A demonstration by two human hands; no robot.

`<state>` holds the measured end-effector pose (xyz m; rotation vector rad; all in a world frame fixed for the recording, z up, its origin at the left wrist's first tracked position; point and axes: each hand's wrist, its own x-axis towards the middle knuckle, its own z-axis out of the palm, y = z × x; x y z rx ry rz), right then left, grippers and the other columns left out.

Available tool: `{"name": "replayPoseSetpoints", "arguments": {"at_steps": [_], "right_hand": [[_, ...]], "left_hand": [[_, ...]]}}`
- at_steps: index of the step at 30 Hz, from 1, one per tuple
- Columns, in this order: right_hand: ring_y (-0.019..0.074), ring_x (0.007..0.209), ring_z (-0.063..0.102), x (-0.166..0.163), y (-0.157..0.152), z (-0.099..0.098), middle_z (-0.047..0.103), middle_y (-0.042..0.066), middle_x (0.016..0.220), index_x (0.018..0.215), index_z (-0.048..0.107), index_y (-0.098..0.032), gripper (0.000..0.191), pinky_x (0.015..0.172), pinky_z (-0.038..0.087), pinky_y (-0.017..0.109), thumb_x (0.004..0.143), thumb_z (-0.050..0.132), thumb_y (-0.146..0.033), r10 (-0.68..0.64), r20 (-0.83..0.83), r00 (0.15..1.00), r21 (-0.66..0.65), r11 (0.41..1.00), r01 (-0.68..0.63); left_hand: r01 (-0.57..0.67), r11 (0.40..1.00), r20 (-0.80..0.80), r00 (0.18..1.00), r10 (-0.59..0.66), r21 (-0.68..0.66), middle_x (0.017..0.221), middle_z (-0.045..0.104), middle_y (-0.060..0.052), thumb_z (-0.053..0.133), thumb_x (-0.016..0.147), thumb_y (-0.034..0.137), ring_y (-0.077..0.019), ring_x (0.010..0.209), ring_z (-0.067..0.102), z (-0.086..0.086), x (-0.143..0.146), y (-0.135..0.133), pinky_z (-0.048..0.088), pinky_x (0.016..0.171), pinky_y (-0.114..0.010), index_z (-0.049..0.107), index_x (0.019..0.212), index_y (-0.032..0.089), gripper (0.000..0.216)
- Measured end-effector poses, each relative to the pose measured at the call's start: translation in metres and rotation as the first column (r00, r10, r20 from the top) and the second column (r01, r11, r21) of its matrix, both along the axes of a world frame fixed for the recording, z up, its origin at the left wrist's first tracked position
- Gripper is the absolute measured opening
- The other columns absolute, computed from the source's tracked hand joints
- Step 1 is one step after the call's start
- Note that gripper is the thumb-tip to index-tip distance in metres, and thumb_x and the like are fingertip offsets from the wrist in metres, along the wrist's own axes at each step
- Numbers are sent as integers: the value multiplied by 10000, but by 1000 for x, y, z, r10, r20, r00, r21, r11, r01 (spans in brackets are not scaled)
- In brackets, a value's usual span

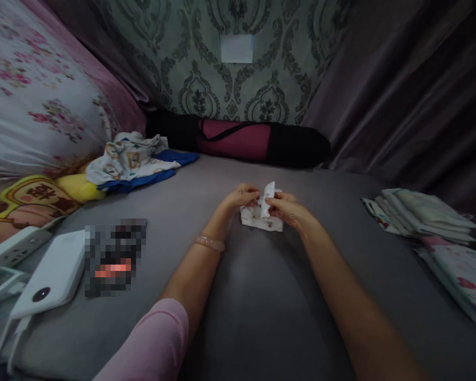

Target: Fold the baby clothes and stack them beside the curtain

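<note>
A small white patterned piece of cloth (262, 218) lies on the grey bed sheet (254, 296) in the middle of the view. My left hand (244, 198) pinches its left side, fingers closed on the fabric. My right hand (287, 207) grips the right side and holds one folded edge upright between the two hands. A pale bangle sits on my left wrist, and a pink sleeve covers my left upper arm.
A stack of folded cloths (424, 214) and floral fabric (460, 275) lie at the right. Crumpled white and blue clothes (137, 159) sit at back left. A white power bank (49, 278) and power strip (16, 246) are at left. A dark bolster bag (241, 138) lines the wall.
</note>
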<state>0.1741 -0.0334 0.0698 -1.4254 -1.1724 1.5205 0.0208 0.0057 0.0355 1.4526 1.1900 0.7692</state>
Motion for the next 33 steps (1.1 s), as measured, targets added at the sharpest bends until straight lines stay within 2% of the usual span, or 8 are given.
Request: {"name": "replayPoseSetpoints", "arguments": {"at_steps": [4,10,15,20,22,24,28,33], "right_hand": [[98,470,570,-29,2,-5,603,-18,585,726,571,-160,181,483,499,206,825,533,-13,-19,94,995,6,1000,18],[129,490,615,-47,15,-33,659,6,626,864,673,-136,91,498,487,212,786,629,-143,-26,441,897,146,988,-43],[169,653,681,-50,16,-46,724,74,776,1162,639,-93,385,591,470,219,825,600,-276,-55,714,698,209,968,-138],[162,744,660,-49,0,-32,723,75,792,835,727,-152,281,654,430,219,873,449,-177,53,817,574,242,872,-425],[165,724,648,-45,-3,-25,713,65,762,768,720,-163,288,641,422,226,866,450,-191,101,832,546,234,827,-510],[187,739,647,-40,-2,-20,711,77,780,802,722,-160,305,643,430,245,878,435,-231,36,848,529,268,831,-487],[239,1051,610,-31,7,-25,668,162,1125,1146,649,-103,406,878,437,306,928,326,-214,-268,855,444,442,824,-353],[306,1408,268,-22,8,-51,337,205,1508,1414,409,-20,577,1137,200,459,982,250,-367,-163,934,318,301,839,-454]], "left_hand": [[-137,964,80,984,159,-230,673,639,-25,505,925,159,-75,550,596,7,-21,0,505,597,-193,566,818,120,129],[-190,921,30,977,213,-339,563,601,-1,435,970,188,-74,500,591,9,-29,-1,486,531,-164,557,818,121,206],[-197,916,8,977,213,-351,558,599,-3,512,950,343,-75,507,591,5,-31,4,493,540,-160,581,806,121,273],[-218,935,-96,975,199,-281,502,544,22,668,832,447,-66,459,537,1,-31,6,478,501,-160,582,751,122,345],[-214,946,-110,975,192,-242,490,516,42,724,798,354,-54,439,506,1,-29,4,461,483,-158,553,694,128,302],[-200,956,-136,975,174,-214,483,495,57,723,792,215,-43,422,478,2,-27,1,446,476,-158,522,645,130,264],[-178,961,-181,974,140,-214,467,473,71,642,788,38,-40,415,466,9,-23,-5,456,498,-168,481,608,135,260],[-156,951,-109,985,131,-267,452,461,87,646,779,34,-50,425,489,15,-20,-9,491,545,-185,446,656,157,265]]}}
